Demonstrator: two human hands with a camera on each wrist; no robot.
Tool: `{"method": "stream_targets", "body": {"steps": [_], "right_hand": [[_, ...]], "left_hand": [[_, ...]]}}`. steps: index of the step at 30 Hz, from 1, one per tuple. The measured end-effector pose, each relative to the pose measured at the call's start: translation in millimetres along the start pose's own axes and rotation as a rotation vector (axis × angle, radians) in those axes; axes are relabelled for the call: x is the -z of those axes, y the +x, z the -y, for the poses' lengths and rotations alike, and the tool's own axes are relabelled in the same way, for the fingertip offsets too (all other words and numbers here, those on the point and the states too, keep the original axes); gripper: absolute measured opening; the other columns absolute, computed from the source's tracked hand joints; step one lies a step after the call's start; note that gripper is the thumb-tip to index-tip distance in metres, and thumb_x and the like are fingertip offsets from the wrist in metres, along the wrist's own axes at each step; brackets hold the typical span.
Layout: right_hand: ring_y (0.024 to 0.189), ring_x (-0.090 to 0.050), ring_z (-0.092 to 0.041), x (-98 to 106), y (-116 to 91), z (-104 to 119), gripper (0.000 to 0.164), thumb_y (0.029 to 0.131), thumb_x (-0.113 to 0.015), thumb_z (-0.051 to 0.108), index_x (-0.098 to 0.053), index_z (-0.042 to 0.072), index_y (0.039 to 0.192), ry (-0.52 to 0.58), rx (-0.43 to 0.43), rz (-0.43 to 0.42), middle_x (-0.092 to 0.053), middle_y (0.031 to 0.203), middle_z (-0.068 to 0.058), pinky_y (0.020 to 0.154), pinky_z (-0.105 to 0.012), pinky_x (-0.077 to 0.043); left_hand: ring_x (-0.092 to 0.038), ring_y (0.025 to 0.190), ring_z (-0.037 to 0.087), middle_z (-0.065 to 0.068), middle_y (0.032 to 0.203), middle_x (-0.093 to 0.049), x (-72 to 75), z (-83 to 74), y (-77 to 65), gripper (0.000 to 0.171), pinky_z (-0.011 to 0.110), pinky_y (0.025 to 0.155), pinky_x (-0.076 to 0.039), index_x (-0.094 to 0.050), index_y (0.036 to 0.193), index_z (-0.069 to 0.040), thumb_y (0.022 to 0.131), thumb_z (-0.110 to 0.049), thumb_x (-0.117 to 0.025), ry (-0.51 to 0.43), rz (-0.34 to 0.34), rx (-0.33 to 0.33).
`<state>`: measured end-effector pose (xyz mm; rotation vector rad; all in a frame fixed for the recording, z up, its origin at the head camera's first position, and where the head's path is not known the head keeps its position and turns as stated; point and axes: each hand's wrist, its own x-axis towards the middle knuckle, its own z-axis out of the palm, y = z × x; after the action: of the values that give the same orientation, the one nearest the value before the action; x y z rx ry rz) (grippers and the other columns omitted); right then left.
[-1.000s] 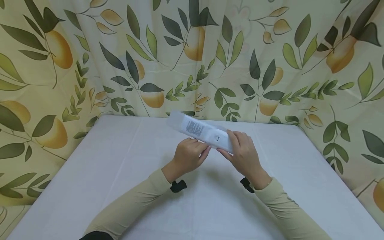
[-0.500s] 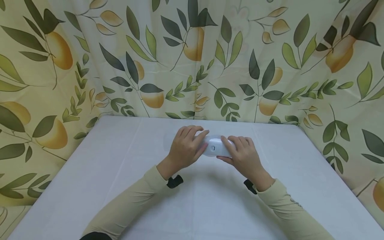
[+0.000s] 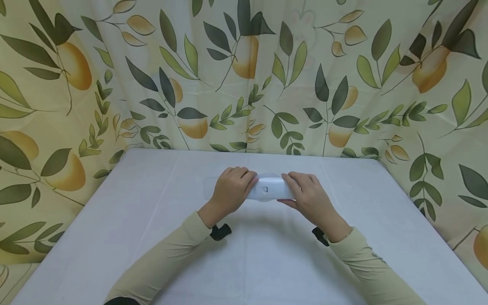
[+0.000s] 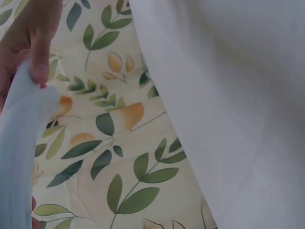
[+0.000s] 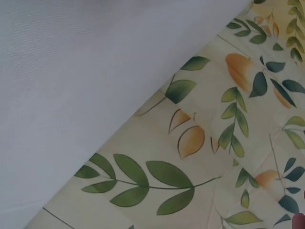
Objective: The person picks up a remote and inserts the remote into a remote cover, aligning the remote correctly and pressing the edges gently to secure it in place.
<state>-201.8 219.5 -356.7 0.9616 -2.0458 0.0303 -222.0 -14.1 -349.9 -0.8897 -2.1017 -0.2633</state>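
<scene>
A long white device (image 3: 271,189) with rounded edges and a small dark slot is held level above the table, between both hands. Around it is a frosted plastic sleeve (image 3: 209,188), whose loose end sticks out past the left hand. My left hand (image 3: 231,189) grips the left part from above, its fingers curled over it and hiding that stretch. My right hand (image 3: 309,195) holds the right end between thumb and fingers. In the left wrist view, fingers pinch the pale, wrapped thing (image 4: 19,157) at the left edge. Only a fingertip (image 5: 299,222) shows in the right wrist view.
A white cloth covers the table (image 3: 244,271). Behind and beside it hangs a cream curtain (image 3: 236,106) printed with leaves and orange fruit. Dark wrist-worn pieces (image 3: 221,232) show below the sleeve cuffs.
The device has turned from a slant to level and come down slightly. My left hand has opened, shifted left over the sleeve, then closed round it; my right hand keeps its hold.
</scene>
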Motion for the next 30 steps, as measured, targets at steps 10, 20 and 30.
{"method": "stream_targets", "body": {"steps": [10,20,30], "right_hand": [[0.075,-0.062,-0.034,4.3,1.1,-2.3,0.070,0.095,-0.029,0.056,-0.058,-0.007,0.106,-0.018,-0.096,-0.010,-0.064,0.091,-0.021,0.061,-0.044,-0.050],[0.065,-0.061,-0.028,7.1,2.1,-2.3,0.065,0.092,-0.037,0.055,-0.059,-0.006,0.102,0.081,-0.134,-0.024,-0.060,0.089,-0.019,0.054,-0.039,-0.054],[0.059,-0.057,-0.024,11.5,5.3,-1.8,0.059,0.093,-0.035,0.050,-0.055,-0.005,0.096,0.132,-0.189,-0.011,-0.059,0.080,-0.017,0.051,-0.036,-0.053]], "left_hand": [[-0.066,0.097,0.018,0.004,0.107,-0.069,0.7,10.5,-1.6,0.048,0.031,0.086,-0.051,-0.063,0.120,-0.014,0.079,-0.039,-0.073,0.183,0.038,-0.165],[-0.068,0.092,0.018,0.002,0.100,-0.072,-4.6,13.9,-7.6,0.031,0.030,0.083,-0.053,-0.071,0.106,-0.013,0.075,-0.017,-0.078,0.304,-0.209,-0.191],[-0.063,0.088,0.018,0.003,0.096,-0.067,-10.7,16.9,-9.4,0.036,0.029,0.076,-0.047,-0.064,0.116,-0.013,0.082,-0.023,-0.071,0.274,-0.150,-0.218]]}}
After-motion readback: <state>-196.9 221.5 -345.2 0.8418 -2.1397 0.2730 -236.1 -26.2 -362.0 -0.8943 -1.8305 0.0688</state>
